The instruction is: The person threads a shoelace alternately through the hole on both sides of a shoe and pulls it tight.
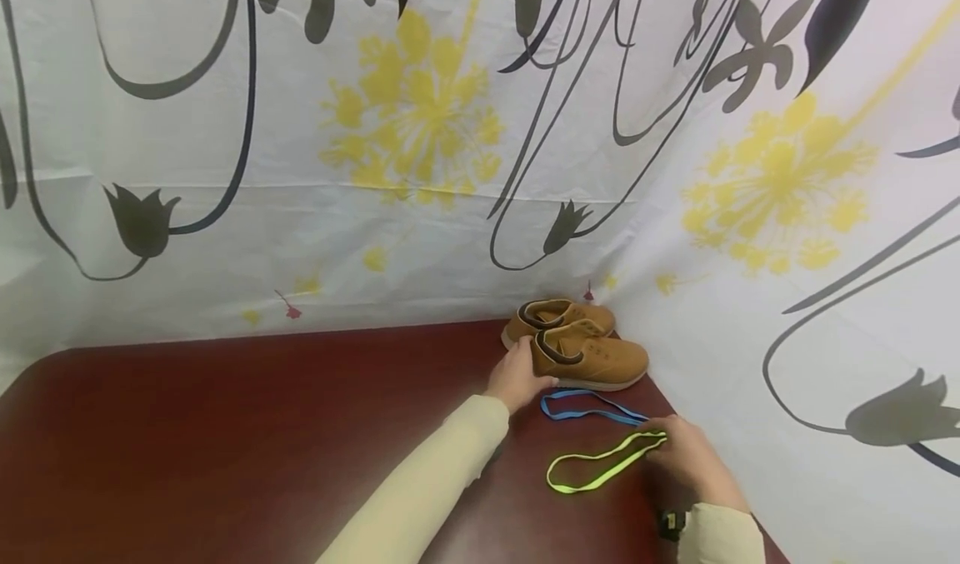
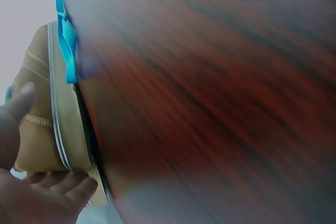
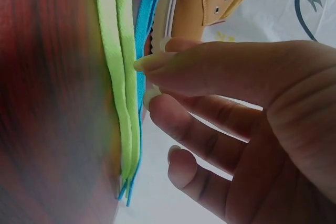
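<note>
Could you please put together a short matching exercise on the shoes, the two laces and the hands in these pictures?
Things:
1. near tan shoe
2. far tan shoe
3. blue lace
4. yellow-green lace

Places:
A. at the fingertips of the right hand
B. against the patterned curtain, behind its mate
C. left hand at its heel
D. on the table between the shoes and the other lace

Pairs: 1-C, 2-B, 3-D, 4-A

Table: dark red-brown wood grain, rounded corner, set into a corner. Backdrop cloth: white, printed with yellow flowers and dark tulip stems, creased, evenly lit.
</note>
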Available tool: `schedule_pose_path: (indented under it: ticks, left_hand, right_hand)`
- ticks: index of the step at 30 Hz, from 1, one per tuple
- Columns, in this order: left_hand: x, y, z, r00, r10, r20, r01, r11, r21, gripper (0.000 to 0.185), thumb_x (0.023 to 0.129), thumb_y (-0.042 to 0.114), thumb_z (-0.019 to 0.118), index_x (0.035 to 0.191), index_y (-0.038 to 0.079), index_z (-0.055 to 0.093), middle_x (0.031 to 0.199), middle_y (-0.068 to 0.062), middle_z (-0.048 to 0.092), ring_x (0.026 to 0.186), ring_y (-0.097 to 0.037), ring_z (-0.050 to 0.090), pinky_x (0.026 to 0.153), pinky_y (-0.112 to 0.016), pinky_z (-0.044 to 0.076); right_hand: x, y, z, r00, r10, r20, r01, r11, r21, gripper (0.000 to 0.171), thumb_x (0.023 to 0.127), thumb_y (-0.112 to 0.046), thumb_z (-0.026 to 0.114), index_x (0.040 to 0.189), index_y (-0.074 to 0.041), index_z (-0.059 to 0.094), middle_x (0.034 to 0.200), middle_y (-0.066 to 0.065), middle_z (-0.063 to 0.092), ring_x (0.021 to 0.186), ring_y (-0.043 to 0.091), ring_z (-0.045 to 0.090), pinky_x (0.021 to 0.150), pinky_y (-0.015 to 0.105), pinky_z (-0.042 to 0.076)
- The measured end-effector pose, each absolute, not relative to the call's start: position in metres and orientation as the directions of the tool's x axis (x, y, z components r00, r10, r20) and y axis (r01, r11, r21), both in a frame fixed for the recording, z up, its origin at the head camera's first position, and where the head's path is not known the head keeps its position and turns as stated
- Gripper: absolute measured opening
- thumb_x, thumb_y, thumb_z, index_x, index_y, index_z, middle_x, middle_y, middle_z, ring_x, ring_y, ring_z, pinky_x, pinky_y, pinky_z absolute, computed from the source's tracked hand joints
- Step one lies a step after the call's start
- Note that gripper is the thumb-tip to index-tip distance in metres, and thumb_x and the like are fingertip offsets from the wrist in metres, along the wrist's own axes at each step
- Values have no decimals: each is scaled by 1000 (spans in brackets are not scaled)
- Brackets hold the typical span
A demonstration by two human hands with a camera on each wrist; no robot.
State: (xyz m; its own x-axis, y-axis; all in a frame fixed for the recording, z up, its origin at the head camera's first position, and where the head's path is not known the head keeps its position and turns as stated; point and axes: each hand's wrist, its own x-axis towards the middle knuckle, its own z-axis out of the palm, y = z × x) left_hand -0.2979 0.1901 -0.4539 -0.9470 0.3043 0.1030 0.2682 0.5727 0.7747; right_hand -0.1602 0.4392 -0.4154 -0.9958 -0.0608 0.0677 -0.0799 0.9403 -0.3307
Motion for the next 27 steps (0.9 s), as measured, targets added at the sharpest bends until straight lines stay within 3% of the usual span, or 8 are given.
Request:
schedule_pose_path:
  ticks: [4,10,14,20,27]
  left_hand:
    - [-300,191,-453,-955,286,83,241,579,779,76,88,37,79,146,5,41,140,-14,60,124,-29,63,99,-43,54]
    - [-303,189,-452,-939,320,125,307,617,724,74,88,36,79,148,10,46,141,-12,60,127,-29,62,102,-43,53]
    - [-301,187,-449,-937,329,120,315,641,700,69,89,37,78,144,8,48,135,-12,64,118,-29,66,95,-42,56]
    - [-296,174,-449,-937,328,123,319,654,686,66,89,37,78,140,6,50,131,-11,67,113,-28,69,90,-41,57]
    - [-296,151,-447,-928,346,137,341,645,683,71,89,36,78,144,3,47,137,-13,63,124,-30,63,100,-42,54]
  right_hand:
    - [-162,436,-418,-998,-45,36,-55,927,-372,30,70,6,75,100,3,75,93,12,75,76,16,61,66,28,49]
    - [-166,436,-426,-999,-37,-2,-34,936,-351,22,74,1,78,96,-1,76,94,12,76,90,32,71,79,45,57]
    - [-168,436,-432,-999,-27,-19,-19,940,-341,16,78,1,77,93,-3,76,94,12,76,94,36,72,82,50,57]
    - [-168,433,-433,-1000,-4,-22,3,943,-333,9,82,1,75,87,-6,73,90,8,74,88,30,70,76,47,56]
    - [-171,433,-433,-999,9,-32,19,945,-326,6,85,-1,73,85,-7,70,88,6,73,86,27,69,75,45,56]
